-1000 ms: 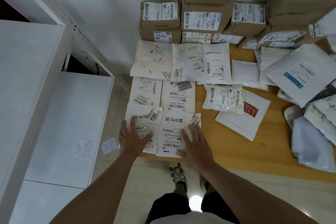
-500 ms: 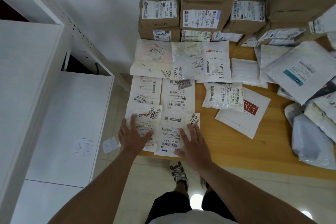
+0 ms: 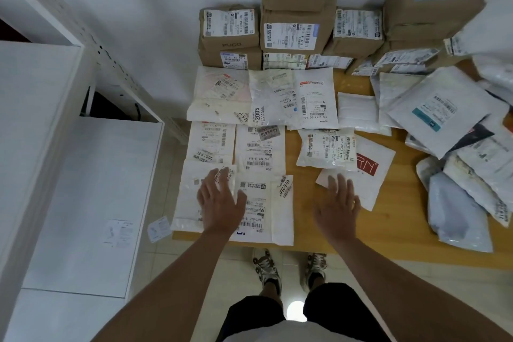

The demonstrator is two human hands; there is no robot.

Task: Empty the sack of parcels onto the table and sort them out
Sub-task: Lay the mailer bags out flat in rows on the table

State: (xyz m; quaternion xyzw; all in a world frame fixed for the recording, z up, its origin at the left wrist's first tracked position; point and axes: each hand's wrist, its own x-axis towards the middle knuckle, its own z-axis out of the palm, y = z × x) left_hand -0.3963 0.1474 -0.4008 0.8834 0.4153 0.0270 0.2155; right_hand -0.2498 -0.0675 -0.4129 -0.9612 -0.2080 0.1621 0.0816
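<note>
Parcels covered most of the wooden table (image 3: 388, 241), and every place below is given from that table. At its near left corner lay two flat white mailers side by side: a plain white mailer (image 3: 191, 203) and a labelled mailer (image 3: 266, 208) marked 46-6-260. The left hand (image 3: 220, 203) lay over the seam between them, fingers straight and spread, palm down on the pair. The right hand (image 3: 337, 207) was beyond the near edge towards the table's middle, fingers straight and loosely spread; its fingertips reached the near corner of a white envelope with a red logo (image 3: 369, 172), though whether it touched the envelope or only hovered above it could not be told.

Farther in from the near left corner were two more white mailers (image 3: 261, 147) in a row, and beside them a small clear bag (image 3: 327, 150) lapped over the logo envelope. Farther again lay a row of larger crinkled poly bags (image 3: 266, 97), one marked 2005. Along the table's right side, grey and white bags (image 3: 449, 111) lay heaped on one another. At the far edge, against the wall (image 3: 138, 8), brown cardboard boxes (image 3: 297, 19) were stacked with their shipping labels showing. Off the table's left end stood a white shelving unit (image 3: 91, 189).
</note>
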